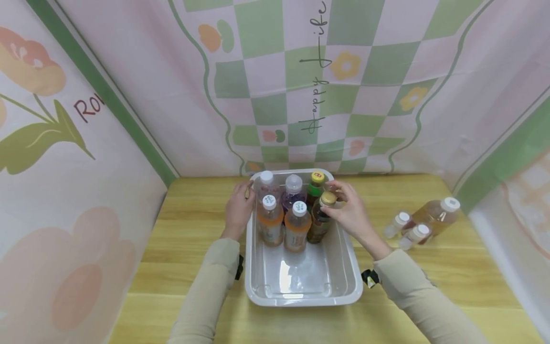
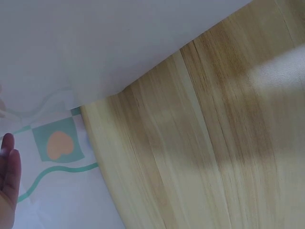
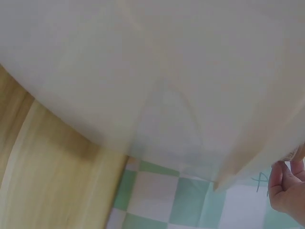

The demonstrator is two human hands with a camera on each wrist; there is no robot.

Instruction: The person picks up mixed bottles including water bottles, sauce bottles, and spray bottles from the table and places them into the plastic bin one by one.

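Note:
A light grey plastic tub (image 1: 301, 302) stands on the wooden table, with several bottles grouped at its far end. My right hand (image 1: 350, 208) pinches a dark bottle (image 1: 320, 222) near its gold cap, thumb and fingers on either side. In the right wrist view that hand (image 3: 288, 191) shows only at the right edge. My left hand (image 1: 238, 206) lies against the tub's left side, fingertips at the rim near the far corner. Its fingers (image 2: 10, 174) look extended in the left wrist view. Beside the dark bottle are two orange-drink bottles (image 1: 296, 235), a purple bottle (image 1: 294, 197) and a yellow-capped bottle (image 1: 316, 185).
A clear, white-capped bottle (image 1: 267, 180) stands in the tub's far left corner. Right of the tub, a large amber bottle (image 1: 431, 217) and two small white-capped bottles (image 1: 396, 225) lie on the wooden table (image 1: 193, 215). Patterned cloth walls (image 1: 283, 95) border the table behind and at both sides.

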